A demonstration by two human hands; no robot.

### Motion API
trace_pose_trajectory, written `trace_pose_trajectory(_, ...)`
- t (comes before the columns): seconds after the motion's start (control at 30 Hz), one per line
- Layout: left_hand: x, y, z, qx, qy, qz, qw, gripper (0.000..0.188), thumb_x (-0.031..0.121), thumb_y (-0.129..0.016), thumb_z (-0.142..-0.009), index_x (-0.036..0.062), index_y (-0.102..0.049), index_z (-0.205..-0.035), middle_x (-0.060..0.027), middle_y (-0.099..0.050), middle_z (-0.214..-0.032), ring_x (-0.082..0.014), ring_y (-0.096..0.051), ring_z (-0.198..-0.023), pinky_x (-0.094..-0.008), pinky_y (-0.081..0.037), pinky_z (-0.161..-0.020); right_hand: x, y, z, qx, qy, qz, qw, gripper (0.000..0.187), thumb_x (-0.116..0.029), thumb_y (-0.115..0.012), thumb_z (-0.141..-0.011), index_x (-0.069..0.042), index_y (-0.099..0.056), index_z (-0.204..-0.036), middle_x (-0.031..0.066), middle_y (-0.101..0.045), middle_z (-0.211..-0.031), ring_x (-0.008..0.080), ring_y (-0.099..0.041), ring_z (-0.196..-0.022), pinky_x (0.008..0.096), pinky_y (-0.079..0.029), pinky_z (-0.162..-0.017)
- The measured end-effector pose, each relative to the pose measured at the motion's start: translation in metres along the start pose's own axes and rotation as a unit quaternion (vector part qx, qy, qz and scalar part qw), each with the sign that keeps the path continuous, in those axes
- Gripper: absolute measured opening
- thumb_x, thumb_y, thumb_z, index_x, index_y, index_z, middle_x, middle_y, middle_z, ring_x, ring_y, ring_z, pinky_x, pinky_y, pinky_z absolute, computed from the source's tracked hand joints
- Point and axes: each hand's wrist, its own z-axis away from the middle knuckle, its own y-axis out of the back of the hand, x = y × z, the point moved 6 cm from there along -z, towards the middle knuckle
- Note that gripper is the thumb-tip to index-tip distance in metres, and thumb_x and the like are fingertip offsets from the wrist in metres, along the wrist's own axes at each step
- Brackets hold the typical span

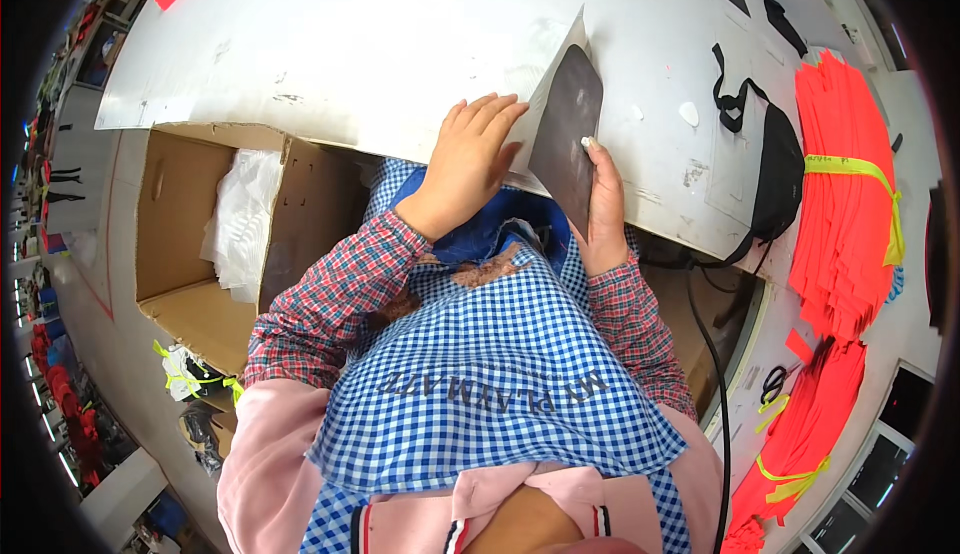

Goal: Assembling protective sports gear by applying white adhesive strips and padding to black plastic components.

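Over the table's near edge, my right hand (603, 199) grips a flat dark grey panel (568, 124) with cut-off corners. The thumb presses on its face, while the fingers behind it are hidden. A thin pale sheet (546, 94) stands along the panel's left side; whether the two are joined I cannot tell. My left hand (470, 159) is open, its fingers stretched toward the pale sheet. The fingertips come close to the sheet, and contact is not clear.
Left of my lap stands a cardboard box (180, 224) with clear plastic bags (243, 224). On the white table (350, 54) a black bag (778, 169) with straps lies at right. Beyond it are tied orange fabric bundles (845, 204) and scissors (773, 384). A black cable (712, 354) hangs at my right.
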Motion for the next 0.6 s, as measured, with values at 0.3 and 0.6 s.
trace_pose_trajectory(0.3, -0.029, -0.026, 0.007, -0.073, -0.027, -0.159, 0.984, 0.034, 0.01, -0.059, -0.091, 0.0098, -0.063, -0.125, -0.0071, -0.052, -0.144, -0.0301, -0.041, -0.14, -0.055, -0.027, -0.116, -0.003, -0.001, 0.002, -0.001, 0.016, 0.013, 1.0, 0.016, -0.018, -0.06, -0.098, -0.004, -0.065, -0.104, 0.0047, -0.068, -0.1, 0.014, -0.066, -0.09, 0.0267, -0.054, -0.081)
trace_pose_trajectory(0.6, -0.047, -0.019, 0.007, -0.034, 0.018, 0.037, 0.999, 0.039, 0.004, -0.06, -0.092, 0.0076, -0.056, -0.131, -0.0121, -0.063, -0.13, -0.03, -0.057, -0.125, -0.0514, -0.03, -0.115, -0.044, -0.02, -0.008, -0.005, 0.217, 0.256, 0.942, 0.013, -0.014, -0.064, -0.097, -0.002, -0.063, -0.1, -0.0035, -0.06, -0.09, 0.0024, -0.049, -0.082, 0.0187, -0.04, -0.074)
